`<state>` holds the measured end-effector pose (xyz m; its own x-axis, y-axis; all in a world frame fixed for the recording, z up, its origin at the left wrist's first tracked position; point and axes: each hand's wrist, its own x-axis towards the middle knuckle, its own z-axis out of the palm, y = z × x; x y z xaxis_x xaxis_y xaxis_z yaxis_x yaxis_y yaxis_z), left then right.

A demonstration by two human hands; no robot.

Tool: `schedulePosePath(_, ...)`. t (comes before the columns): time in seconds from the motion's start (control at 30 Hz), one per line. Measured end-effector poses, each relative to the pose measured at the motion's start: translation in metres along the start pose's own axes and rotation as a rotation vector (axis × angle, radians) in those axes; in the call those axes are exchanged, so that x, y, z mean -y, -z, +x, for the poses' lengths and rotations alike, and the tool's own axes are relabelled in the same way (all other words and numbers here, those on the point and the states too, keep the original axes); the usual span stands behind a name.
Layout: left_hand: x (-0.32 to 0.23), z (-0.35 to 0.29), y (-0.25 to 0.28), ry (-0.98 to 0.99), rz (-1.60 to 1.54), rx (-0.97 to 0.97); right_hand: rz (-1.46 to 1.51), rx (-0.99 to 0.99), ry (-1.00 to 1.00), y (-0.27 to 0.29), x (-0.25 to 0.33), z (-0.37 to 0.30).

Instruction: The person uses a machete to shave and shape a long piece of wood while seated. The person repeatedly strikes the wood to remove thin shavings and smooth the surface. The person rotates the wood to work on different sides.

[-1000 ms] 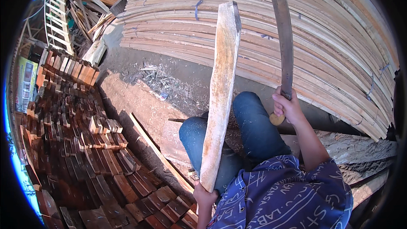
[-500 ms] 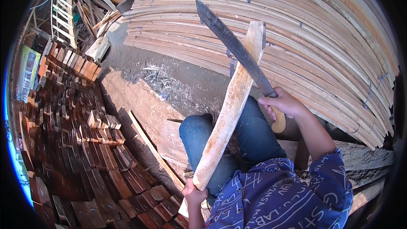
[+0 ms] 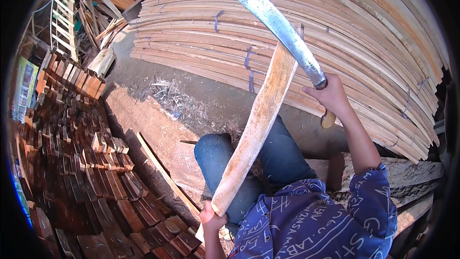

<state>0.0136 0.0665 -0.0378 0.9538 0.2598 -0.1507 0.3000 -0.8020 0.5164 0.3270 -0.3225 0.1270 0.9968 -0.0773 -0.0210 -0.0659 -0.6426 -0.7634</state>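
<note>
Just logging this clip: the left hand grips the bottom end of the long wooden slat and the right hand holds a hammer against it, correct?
Not quite. In the head view the right hand holds a long machete by its wooden handle, not a hammer, its blade laid against the slat's upper end. The rest stands: the left hand grips the bottom end of the long wooden slat.

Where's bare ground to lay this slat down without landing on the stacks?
The freest patch is the dirt strip between the big pile of bundled slats and the person's knees, though shavings litter part of it. The left is crowded with stacked short reddish blocks. The left hand grips the slat; the right hand holds the machete.
</note>
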Motion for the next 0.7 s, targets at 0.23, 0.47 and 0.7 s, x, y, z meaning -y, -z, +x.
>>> schedulePosePath(0.23, 0.001, -0.005, 0.0, 0.006, 0.043, -0.07, -0.064, -0.033, 0.014, -0.015, -0.016, -0.01)
schedulePosePath(0.47, -0.003, -0.001, 0.003, 0.018, 0.033, -0.042, 0.046, 0.03, -0.107, 0.001, -0.015, -0.01)
schedulePosePath(0.7, -0.006, -0.001, 0.006, 0.025, 0.039, -0.047, -0.108, 0.029, 0.016, 0.004, -0.019, -0.027)
